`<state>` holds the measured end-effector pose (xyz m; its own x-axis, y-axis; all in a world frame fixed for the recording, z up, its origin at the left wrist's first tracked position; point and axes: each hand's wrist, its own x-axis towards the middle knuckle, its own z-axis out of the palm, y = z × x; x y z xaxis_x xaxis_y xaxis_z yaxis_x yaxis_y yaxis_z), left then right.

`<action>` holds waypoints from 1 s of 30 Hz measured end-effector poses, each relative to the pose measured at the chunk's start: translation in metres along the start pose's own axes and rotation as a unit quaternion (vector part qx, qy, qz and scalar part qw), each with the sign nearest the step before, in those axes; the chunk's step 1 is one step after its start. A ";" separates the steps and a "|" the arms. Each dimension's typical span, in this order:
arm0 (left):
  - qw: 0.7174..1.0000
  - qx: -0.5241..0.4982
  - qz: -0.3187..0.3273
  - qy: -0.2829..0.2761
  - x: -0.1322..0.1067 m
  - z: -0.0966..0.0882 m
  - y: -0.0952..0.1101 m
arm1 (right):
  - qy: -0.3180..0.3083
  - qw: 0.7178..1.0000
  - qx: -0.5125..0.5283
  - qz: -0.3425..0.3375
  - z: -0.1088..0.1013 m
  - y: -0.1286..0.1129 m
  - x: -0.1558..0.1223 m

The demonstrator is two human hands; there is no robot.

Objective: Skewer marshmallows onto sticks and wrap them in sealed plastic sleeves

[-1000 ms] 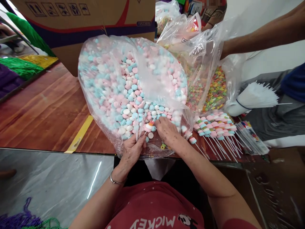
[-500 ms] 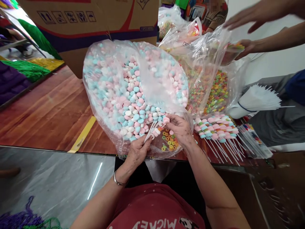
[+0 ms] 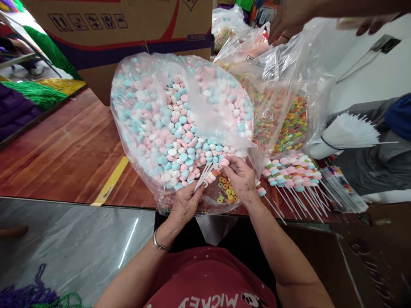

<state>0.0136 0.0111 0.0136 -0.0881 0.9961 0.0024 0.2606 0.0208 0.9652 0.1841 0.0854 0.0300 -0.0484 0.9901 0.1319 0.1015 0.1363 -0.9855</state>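
A big clear plastic bag (image 3: 180, 124) full of pink, blue and white marshmallow candies lies on the wooden table. My left hand (image 3: 186, 204) grips a small bunch of thin white sticks (image 3: 203, 176) at the bag's mouth. My right hand (image 3: 241, 177) pinches a pink candy (image 3: 224, 162) at the tip of the sticks. A small heap of coloured ring candies (image 3: 227, 190) lies inside the bag mouth between my hands.
Finished candy skewers (image 3: 293, 173) lie in a row to the right. A second bag of coloured rings (image 3: 290, 124) stands behind them, with another person's hands (image 3: 289, 23) above it. A bundle of white sticks (image 3: 346, 132), a cardboard box (image 3: 128, 30), and bead strings (image 3: 35, 295) surround the work spot.
My right hand came out of the candy heap holding a pink piece and lifted it to the stick tips. The other person's hands moved up and left above the ring bag.
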 end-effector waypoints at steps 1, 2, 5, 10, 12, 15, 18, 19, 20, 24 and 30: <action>1.000 0.002 -0.001 0.000 0.000 0.000 0.000 | 0.011 1.000 -0.006 -0.007 0.001 0.001 0.000; 1.000 0.004 -0.002 0.000 0.000 0.000 -0.001 | 0.022 1.000 -0.012 -0.015 0.001 0.002 0.001; 1.000 0.008 -0.002 0.000 0.000 0.001 -0.002 | 0.033 0.998 -0.032 -0.033 0.003 0.004 0.001; 1.000 0.006 0.002 0.000 0.001 0.001 -0.004 | 0.034 0.991 -0.103 -0.073 0.005 0.002 -0.006; 1.000 0.005 0.002 0.004 0.001 0.001 -0.004 | 0.039 0.982 -0.151 -0.105 0.005 0.000 -0.010; 1.000 0.000 -0.003 0.010 0.000 0.002 -0.003 | 0.040 0.969 -0.194 -0.147 0.004 -0.001 -0.012; 1.000 -0.007 -0.005 0.009 0.000 0.002 -0.003 | 0.013 0.964 -0.189 -0.188 0.002 -0.001 -0.010; 1.000 -0.011 -0.003 0.008 0.001 0.002 -0.003 | -0.003 0.963 -0.186 -0.193 0.002 0.000 -0.009; 1.000 -0.017 0.000 0.008 0.001 0.002 -0.003 | -0.017 0.965 -0.181 -0.188 0.001 0.001 -0.008; 0.999 -0.039 0.007 0.009 0.001 0.001 -0.001 | -0.029 0.990 -0.104 -0.094 -0.001 0.009 -0.001; 0.999 -0.038 0.021 0.002 0.001 0.000 0.001 | -0.032 0.998 0.058 0.008 0.000 0.009 0.003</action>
<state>0.0141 0.0120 0.0142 -0.0832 0.9956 0.0433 0.1899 -0.0269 0.9814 0.1845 0.0892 0.0218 -0.1112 0.9875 0.1117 -0.0123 0.1110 -0.9937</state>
